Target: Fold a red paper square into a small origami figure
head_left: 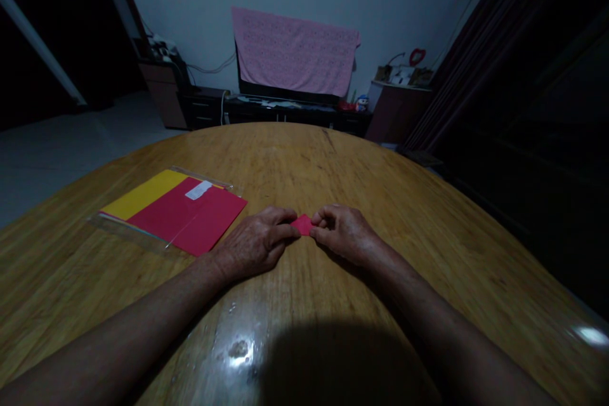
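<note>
A small piece of folded red paper (303, 224) lies at the middle of the wooden table, its visible part peaked at the top. My left hand (259, 236) pinches its left edge between thumb and fingers. From the other side, my right hand (345, 233) grips the right edge, thumb below and fingers curled above. The fingers cover both ends of the paper. Left of my left hand is a clear plastic packet (143, 236) with yellow paper (147, 192) and a red sheet (174, 216) in or on it; a white label (198, 189) sits near its top.
The round wooden table (295, 158) fills the foreground, with a glare spot near its front. Beyond it stand a low dark cabinet (204, 111) and a screen draped with a pink cloth (297, 51). A dark curtain (457, 44) hangs at the right.
</note>
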